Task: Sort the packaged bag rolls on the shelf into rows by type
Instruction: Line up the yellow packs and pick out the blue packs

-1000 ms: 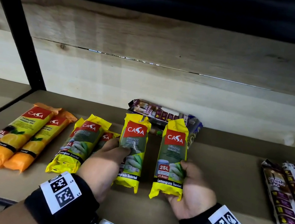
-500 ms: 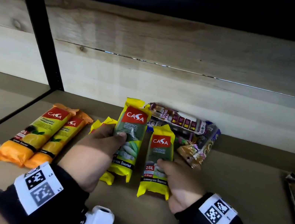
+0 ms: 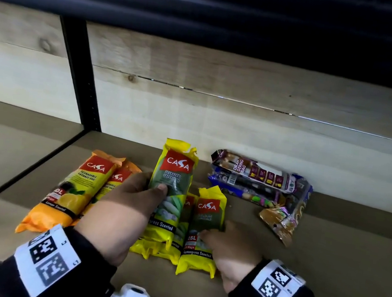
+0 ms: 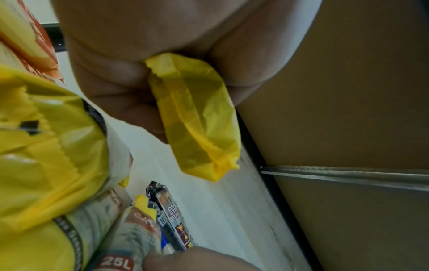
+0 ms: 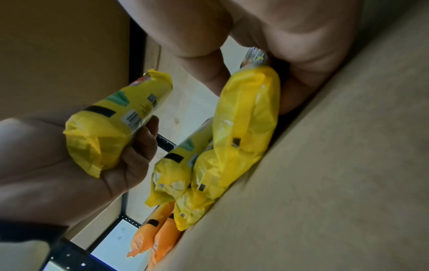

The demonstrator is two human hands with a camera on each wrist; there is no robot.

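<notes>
Left hand (image 3: 126, 204) is clamped around a yellow Casa roll (image 3: 169, 193), held raised above the shelf (image 3: 326, 261). Right hand (image 3: 227, 252) grips a second yellow roll (image 3: 204, 230) lying flat near the shelf's front edge, fingers curled round its right side. Further yellow rolls (image 3: 178, 238) lie between the two, touching. Two orange rolls (image 3: 79, 188) lie side by side toward the left edge. Drawstring bag packs (image 3: 259, 182) are piled against the back edge.
</notes>
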